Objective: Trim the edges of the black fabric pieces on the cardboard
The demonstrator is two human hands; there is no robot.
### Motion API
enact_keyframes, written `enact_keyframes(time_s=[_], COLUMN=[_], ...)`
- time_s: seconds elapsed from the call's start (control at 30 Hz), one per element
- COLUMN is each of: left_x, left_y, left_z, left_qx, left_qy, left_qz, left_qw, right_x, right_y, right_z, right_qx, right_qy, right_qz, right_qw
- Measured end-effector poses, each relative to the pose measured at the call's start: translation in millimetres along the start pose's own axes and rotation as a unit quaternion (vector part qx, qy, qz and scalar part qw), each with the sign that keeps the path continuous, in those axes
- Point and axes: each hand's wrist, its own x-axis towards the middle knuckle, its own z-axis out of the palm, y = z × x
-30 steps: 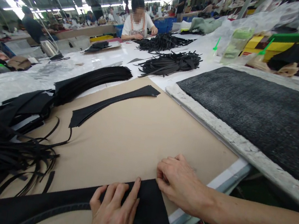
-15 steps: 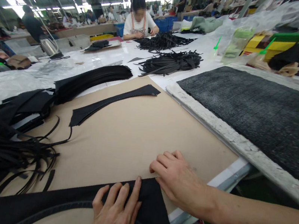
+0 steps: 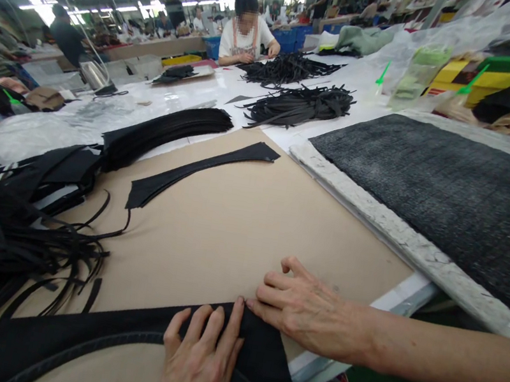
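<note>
A wide black curved piece of sheet material (image 3: 116,332) lies along the near edge of the tan work board (image 3: 211,223). My left hand (image 3: 202,360) rests on top of it, fingers spread and pressed down, index fingertip at the upper edge. At that same edge, close to the left index finger, my right hand (image 3: 297,304) is curled with its lowest fingertip on the material; its thumb is hidden. A narrower curved black piece (image 3: 200,169) lies farther up the board.
Black strips (image 3: 10,236) are heaped on the left. Behind them sits a stack of curved black pieces (image 3: 167,135). Bundles of strips (image 3: 301,108) lie farther back, near a person (image 3: 246,38). A dark textured pad (image 3: 442,201) on a white-edged slab is at right.
My right hand has moved slightly left along the upper edge, closer to the left index finger, and its outer fingers have spread. My left hand stays on the black piece.
</note>
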Motion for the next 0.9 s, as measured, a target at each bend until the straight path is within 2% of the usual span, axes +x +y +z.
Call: enact_keyframes(time_s=[0.27,0.67,0.8,0.9], left_x=[2.4,3.3,1.1,-1.4], left_y=[-0.5,-0.7,-4.1,-5.4], left_z=[-7.2,-8.6,-7.4,-6.4], left_qx=[-0.08,-0.101,-0.105,-0.047], left_qy=[0.018,0.009,0.005,0.004], left_qz=[-0.057,-0.073,-0.061,-0.006], left_qw=[0.995,0.992,0.993,0.999], right_x=[-0.8,0.4,0.1,0.0], right_y=[2.7,1.0,3.1,3.4], right_z=[0.8,3.5,4.8,4.2], right_qx=[0.021,0.018,0.018,0.002], right_qy=[0.002,0.016,0.005,-0.002], right_qz=[-0.018,-0.021,-0.027,-0.043], right_qw=[1.0,0.999,0.999,0.999])
